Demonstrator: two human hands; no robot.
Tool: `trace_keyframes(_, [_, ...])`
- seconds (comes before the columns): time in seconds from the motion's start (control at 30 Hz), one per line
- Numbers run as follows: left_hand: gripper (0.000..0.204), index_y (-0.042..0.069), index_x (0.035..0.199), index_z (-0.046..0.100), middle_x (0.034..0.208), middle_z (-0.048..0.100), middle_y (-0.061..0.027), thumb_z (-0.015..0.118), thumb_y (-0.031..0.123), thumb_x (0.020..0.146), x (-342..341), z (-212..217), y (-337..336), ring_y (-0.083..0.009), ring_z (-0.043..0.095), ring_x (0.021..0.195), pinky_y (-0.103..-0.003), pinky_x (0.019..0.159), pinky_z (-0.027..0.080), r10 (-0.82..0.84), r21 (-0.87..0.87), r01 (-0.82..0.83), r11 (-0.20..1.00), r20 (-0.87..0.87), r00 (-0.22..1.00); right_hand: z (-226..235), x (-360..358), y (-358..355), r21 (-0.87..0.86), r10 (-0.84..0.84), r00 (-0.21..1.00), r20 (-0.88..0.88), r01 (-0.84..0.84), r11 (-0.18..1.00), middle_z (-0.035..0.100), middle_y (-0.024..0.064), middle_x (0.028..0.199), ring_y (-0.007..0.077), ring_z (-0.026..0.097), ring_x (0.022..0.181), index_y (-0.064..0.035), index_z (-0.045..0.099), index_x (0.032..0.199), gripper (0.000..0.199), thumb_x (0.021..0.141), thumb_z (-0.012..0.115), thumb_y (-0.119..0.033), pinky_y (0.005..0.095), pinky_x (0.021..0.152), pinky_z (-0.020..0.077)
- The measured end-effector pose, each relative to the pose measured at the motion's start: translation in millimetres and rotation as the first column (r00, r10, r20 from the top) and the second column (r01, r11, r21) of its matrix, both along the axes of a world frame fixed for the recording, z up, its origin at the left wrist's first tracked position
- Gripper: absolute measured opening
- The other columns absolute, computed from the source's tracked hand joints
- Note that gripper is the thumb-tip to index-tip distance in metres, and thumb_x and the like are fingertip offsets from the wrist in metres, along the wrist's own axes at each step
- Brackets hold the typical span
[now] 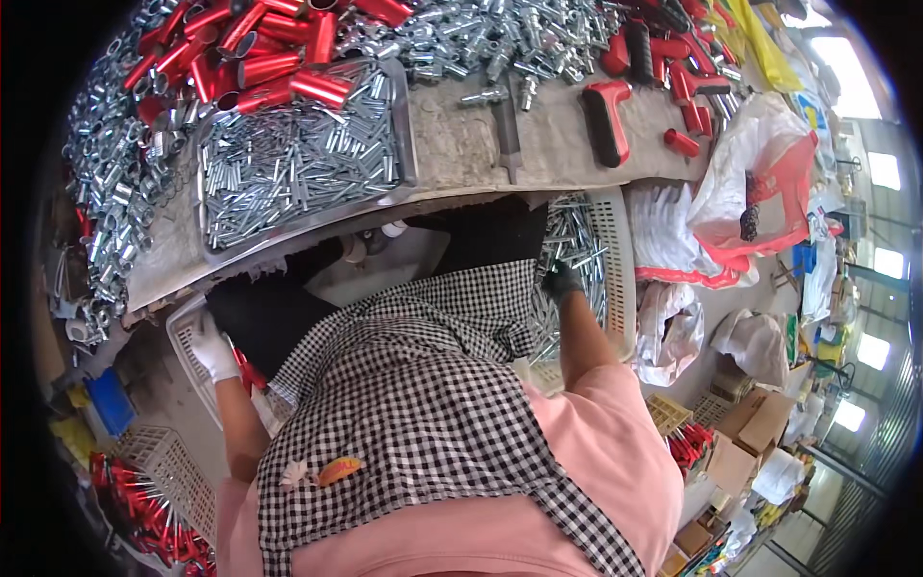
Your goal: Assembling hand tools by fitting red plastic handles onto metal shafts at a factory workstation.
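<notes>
My left hand [213, 352], in a white glove, reaches down at the left beside the rim of a pale plastic basket [183, 338]. Its fingers look stretched out along that rim, and red handles [248, 370] lie close by. On my right side, my right hand [560, 281] wears a dark glove and is over a cream plastic basket [620, 260] of long metal pins [577, 231]. The dark fingers blend into shadow, so their grip is hidden. In front of me on the bench is a clear tray [409, 144] full of short metal pins [298, 159].
Red metal tubes [288, 72] and silver fittings [481, 38] heap along the bench [452, 144]. A dark flat tool [507, 139] and a red-black handle [606, 123] lie there. White sacks [750, 192] stand right; a crate [173, 476] and red-handled parts [144, 500] sit lower left.
</notes>
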State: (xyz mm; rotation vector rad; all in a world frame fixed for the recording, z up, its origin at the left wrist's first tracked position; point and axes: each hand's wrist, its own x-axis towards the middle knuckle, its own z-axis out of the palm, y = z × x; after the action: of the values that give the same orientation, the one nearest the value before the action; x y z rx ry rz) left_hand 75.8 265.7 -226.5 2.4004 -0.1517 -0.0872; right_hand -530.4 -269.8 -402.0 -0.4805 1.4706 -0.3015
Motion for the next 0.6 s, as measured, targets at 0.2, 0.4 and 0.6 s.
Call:
trace_keyframes(0.2, [0.021, -0.003, 0.108, 0.066, 0.106, 0.068, -0.0143, 0.053, 0.006, 0.094, -44.1, 144.1, -44.3, -0.0242, 0.064, 0.102, -0.031, 0.091, 0.046, -0.207, -0.004, 0.212, 0.977, 0.198, 0.958, -27.4, 84.7, -20.6, -0.272, 0.384, 0.452, -0.805, -0.857, 0.439, 0.04, 0.0206, 0.15, 0.0393, 0.04, 0.136, -0.0085, 0.039, 0.147, 0.082, 0.081, 0.065, -0.05, 0.0436, 0.109, 0.0353])
trace_keyframes(0.4, [0.016, -0.003, 0.101, 0.067, 0.097, 0.069, -0.0139, 0.056, 0.0, 0.09, -70.1, 213.3, -104.1, -0.0229, 0.066, 0.092, -0.031, 0.086, 0.049, -0.295, 0.082, 0.285, 0.955, 0.366, 0.883, -68.3, 63.6, -73.4, 0.153, 0.622, 0.056, -0.781, -0.948, 0.278, 0.054, 0.0295, 0.132, 0.0424, 0.052, 0.125, -0.0073, 0.06, 0.129, 0.067, 0.086, 0.053, -0.058, 0.0474, 0.105, 0.0408])
trace_keyframes(0.6, [0.024, 0.001, 0.095, 0.067, 0.092, 0.069, -0.0159, 0.062, -0.01, 0.075, -79.2, 232.9, -159.0, -0.032, 0.067, 0.082, -0.036, 0.077, 0.053, -0.435, 0.053, 0.519, 0.853, 0.62, 0.653, -77.3, -4.9, -76.7, -0.414, -0.062, 0.781, -0.621, -0.26, 0.872, 0.07, 0.0163, 0.101, 0.0278, 0.066, 0.089, 0.0025, 0.067, 0.107, 0.05, 0.092, 0.057, -0.044, 0.0366, 0.077, 0.0527])
